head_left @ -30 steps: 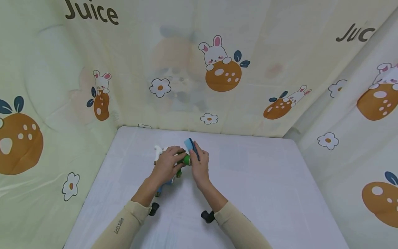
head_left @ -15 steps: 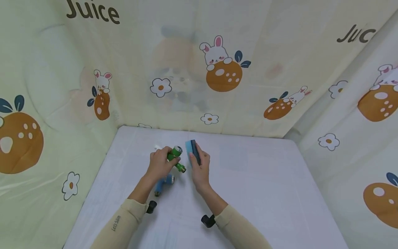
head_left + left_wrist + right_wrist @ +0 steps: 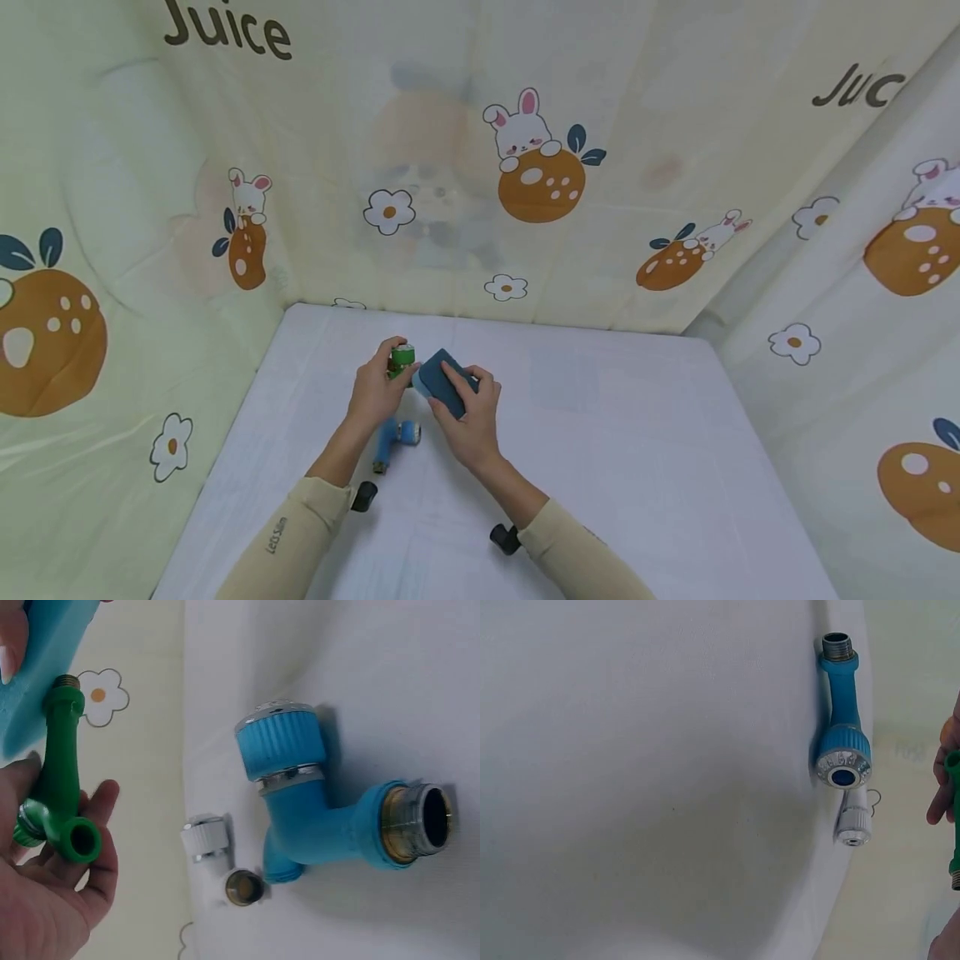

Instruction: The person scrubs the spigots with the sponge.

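My left hand (image 3: pixel 372 393) holds a green water tap (image 3: pixel 402 356) above the table. In the left wrist view, its threaded end stands close by the light-blue sponge; contact cannot be told. Pinched in my right hand (image 3: pixel 474 427) is that sponge (image 3: pixel 442 377), with a darker blue face, tilted toward the tap. Below the left hand a blue tap (image 3: pixel 387 442) lies on the table, its metal threads showing in the left wrist view. Beyond it lies a white tap (image 3: pixel 208 838), hidden behind the left hand in the head view.
The white-covered table (image 3: pixel 615 450) reaches back to a curtain (image 3: pixel 450 267) printed with rabbits, oranges and flowers. Curtain cloth also hangs at the left and right sides. Black wrist devices (image 3: pixel 364 497) sit at both sleeve cuffs.
My left hand has moved left with the green tap, turning it on the way. The sponge in my right hand has swung left toward the tap, and its broad dark face now shows.
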A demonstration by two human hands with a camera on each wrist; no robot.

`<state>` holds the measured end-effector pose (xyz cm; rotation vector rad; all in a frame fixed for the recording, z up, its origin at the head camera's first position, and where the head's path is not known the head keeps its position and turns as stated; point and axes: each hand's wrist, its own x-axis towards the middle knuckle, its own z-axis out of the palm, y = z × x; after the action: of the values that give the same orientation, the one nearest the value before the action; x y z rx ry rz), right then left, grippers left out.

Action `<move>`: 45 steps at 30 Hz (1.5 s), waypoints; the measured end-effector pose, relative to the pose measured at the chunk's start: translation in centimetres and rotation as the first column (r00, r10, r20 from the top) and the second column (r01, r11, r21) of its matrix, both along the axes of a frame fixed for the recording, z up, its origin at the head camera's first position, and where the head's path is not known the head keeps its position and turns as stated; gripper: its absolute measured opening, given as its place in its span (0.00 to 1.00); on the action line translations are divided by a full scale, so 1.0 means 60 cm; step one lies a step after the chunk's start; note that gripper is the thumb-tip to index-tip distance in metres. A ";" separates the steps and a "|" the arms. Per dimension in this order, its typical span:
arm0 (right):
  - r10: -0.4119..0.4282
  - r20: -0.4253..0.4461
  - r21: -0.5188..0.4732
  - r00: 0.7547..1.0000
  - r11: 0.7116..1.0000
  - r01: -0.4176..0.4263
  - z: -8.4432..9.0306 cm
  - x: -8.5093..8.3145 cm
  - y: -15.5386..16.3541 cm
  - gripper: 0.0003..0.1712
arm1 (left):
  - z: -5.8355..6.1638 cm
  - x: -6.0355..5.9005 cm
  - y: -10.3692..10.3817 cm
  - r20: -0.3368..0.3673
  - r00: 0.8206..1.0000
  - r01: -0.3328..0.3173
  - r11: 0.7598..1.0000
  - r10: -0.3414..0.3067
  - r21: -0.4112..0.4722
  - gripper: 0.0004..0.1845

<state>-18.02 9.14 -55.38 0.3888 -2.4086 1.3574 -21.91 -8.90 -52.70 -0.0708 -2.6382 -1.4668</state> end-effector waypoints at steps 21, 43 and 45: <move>-0.016 -0.110 0.238 0.994 0.970 0.042 -0.001 -0.012 0.002 0.34 | 0.004 0.001 0.012 0.189 0.979 -0.136 0.933 0.075 0.334 0.20; -0.145 -0.135 0.419 0.980 0.888 0.189 0.000 -0.036 0.027 0.30 | 0.001 0.021 0.040 -0.139 0.988 -0.033 0.963 0.073 0.269 0.19; -0.165 -0.128 0.404 0.978 0.892 0.204 0.000 -0.042 0.030 0.29 | 0.003 0.023 0.042 -0.171 0.984 -0.013 0.973 0.054 0.232 0.19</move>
<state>-20.55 10.96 -55.39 0.3065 -2.5735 0.7236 -20.52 -6.35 -52.51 -0.1268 -2.3047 -1.6612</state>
